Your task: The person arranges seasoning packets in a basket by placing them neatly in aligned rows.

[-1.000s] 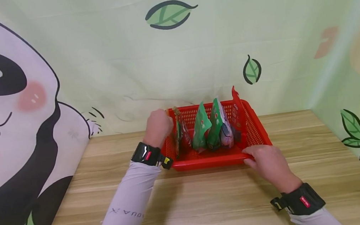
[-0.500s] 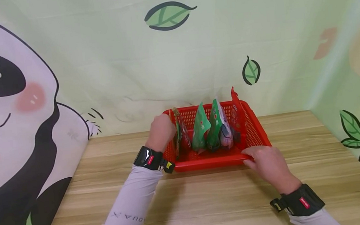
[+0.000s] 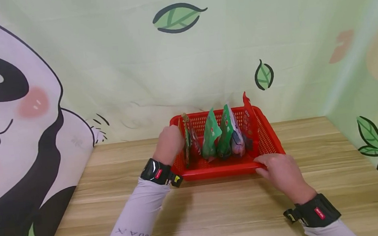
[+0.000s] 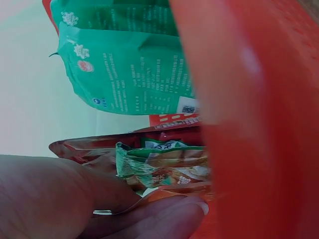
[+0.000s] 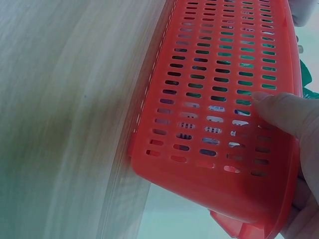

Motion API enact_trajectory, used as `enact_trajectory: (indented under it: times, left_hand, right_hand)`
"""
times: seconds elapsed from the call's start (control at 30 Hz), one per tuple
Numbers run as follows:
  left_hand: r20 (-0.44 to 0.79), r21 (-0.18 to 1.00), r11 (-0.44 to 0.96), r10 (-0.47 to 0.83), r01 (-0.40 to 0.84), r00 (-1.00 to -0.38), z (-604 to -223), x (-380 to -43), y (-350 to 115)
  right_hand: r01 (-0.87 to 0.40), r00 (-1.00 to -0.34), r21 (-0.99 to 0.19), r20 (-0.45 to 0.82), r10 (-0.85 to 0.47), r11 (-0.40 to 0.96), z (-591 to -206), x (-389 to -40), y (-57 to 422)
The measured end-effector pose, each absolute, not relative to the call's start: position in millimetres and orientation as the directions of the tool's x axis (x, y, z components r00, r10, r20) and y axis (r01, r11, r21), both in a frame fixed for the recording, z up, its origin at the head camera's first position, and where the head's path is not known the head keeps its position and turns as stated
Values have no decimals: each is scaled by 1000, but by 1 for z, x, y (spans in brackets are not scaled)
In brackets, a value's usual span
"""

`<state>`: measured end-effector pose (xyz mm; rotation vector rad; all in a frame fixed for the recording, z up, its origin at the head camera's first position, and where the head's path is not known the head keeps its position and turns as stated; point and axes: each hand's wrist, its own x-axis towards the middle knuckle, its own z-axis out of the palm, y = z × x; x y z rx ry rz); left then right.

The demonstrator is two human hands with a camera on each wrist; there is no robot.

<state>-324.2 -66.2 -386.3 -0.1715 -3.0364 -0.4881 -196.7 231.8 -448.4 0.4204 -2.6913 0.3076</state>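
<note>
A red plastic basket (image 3: 220,172) stands on the wooden table with several snack packets upright in it. My left hand (image 3: 170,144) is down inside its left end. In the left wrist view the thumb and fingers (image 4: 174,219) pinch an orange packet (image 4: 172,190), mostly hidden by them. Close beside it stand a green-and-brown packet (image 4: 159,164) and a dark red packet (image 4: 84,148). My right hand (image 3: 279,170) grips the basket's front right rim, thumb (image 5: 279,109) against the slotted outer wall and fingers over the edge.
Two green packets (image 3: 209,136) stand mid-basket, with a pale packet (image 3: 237,140) against them. A tall red packet (image 3: 249,124) leans at the right end. Behind the wooden table (image 3: 217,213) hangs a printed cloth backdrop (image 3: 120,64) with a panda.
My left hand has lowered slightly into the left end of the basket, baring more of the rim behind it. The right hand and the basket have stayed put.
</note>
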Motion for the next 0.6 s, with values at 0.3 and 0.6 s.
enact_trajectory:
  times: [0.3,0.6]
  left_hand:
    - [116,281,944,145,172,-983,-390,-317,-67]
    - [104,304,939,137,163,-985,-389,-314,-67]
  right_hand:
    - [-338,-873,-160,421,-245,928,-449,-196,232]
    - [-334,-877,-165,416,-241,928,-450,-197,232]
